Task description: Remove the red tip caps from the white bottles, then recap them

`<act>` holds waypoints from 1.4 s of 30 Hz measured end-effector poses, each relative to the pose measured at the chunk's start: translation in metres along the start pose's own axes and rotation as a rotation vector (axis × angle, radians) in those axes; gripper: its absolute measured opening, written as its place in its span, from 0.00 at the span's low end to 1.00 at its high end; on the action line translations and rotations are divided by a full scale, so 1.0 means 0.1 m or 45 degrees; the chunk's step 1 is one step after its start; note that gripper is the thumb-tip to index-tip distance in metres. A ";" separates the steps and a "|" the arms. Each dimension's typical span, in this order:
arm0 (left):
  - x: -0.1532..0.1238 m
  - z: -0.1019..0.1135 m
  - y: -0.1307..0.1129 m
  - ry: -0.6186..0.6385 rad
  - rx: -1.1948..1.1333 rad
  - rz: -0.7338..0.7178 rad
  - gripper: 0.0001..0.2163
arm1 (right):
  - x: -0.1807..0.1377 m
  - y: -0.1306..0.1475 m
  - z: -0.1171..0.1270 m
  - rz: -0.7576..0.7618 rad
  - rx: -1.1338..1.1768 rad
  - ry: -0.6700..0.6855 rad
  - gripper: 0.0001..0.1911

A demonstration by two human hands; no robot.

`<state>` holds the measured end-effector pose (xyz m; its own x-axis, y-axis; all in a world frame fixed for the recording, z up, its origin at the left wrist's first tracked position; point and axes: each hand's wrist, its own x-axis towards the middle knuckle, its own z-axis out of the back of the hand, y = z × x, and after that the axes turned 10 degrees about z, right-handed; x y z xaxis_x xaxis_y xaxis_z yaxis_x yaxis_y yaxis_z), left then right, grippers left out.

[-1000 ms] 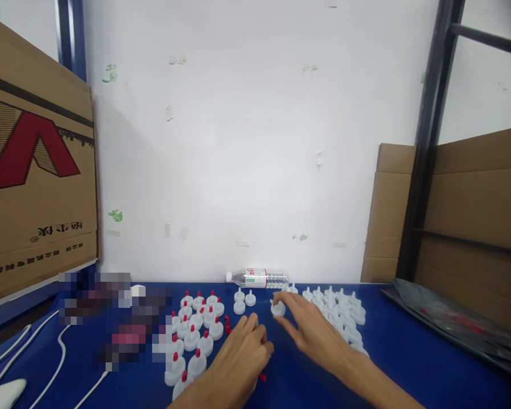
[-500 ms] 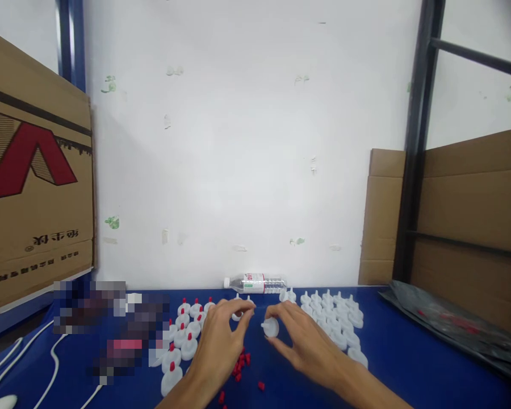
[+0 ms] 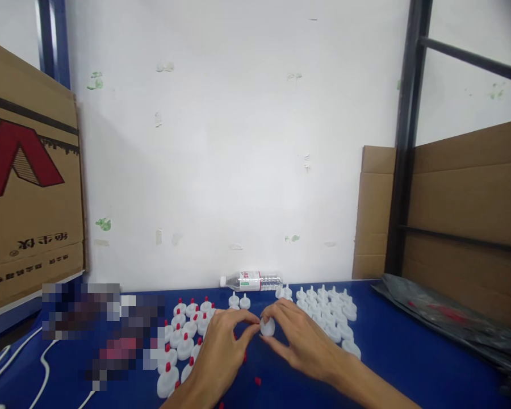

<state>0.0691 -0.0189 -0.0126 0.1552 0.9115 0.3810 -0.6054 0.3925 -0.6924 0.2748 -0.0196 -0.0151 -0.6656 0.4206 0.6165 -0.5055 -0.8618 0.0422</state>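
Observation:
My right hand (image 3: 303, 342) pinches a white plastic cap (image 3: 267, 326) just above the blue table (image 3: 409, 363). My left hand (image 3: 220, 353) meets it from the left, fingertips closed against the cap's side; whatever small piece they hold is hidden. Left of my hands stand several white caps with red tips (image 3: 183, 341). To the right lies a group of plain white caps (image 3: 332, 309). Small loose red tips (image 3: 258, 381) lie on the table under my hands.
A clear water bottle (image 3: 251, 280) lies on its side against the white wall. A large cardboard box (image 3: 25, 187) stands at the left, flat cardboard (image 3: 464, 199) and a dark metal rack post (image 3: 402, 142) at the right. Grey plastic bags (image 3: 443, 318) and white cables (image 3: 46, 369) lie on the table.
My right hand picked a white cap from the plain group and carried it toward the centre. My left hand rose from the red tips and closed in on the cap.

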 end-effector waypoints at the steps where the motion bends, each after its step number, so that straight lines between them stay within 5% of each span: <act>1: 0.01 0.01 0.01 -0.012 0.020 -0.014 0.08 | 0.00 -0.01 0.00 0.027 -0.003 -0.021 0.10; 9: 0.05 0.04 0.08 -0.037 0.127 -0.144 0.08 | 0.00 -0.01 -0.04 0.226 0.074 -0.228 0.04; 18: 0.03 0.07 0.11 -0.002 0.069 -0.562 0.13 | -0.01 0.15 -0.11 0.243 0.084 -0.545 0.08; 33: -0.03 0.12 0.01 -0.055 0.160 -0.807 0.14 | -0.03 0.20 -0.16 0.348 -0.006 -0.634 0.14; 42: -0.01 0.16 0.04 -0.239 0.384 -1.018 0.09 | -0.01 0.11 -0.15 0.305 -0.115 -0.478 0.09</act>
<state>0.0543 -0.0204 -0.0056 0.5067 0.3310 0.7960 -0.5546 0.8321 0.0071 0.2613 -0.0254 -0.0270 -0.5328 0.0656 0.8437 -0.4185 -0.8870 -0.1953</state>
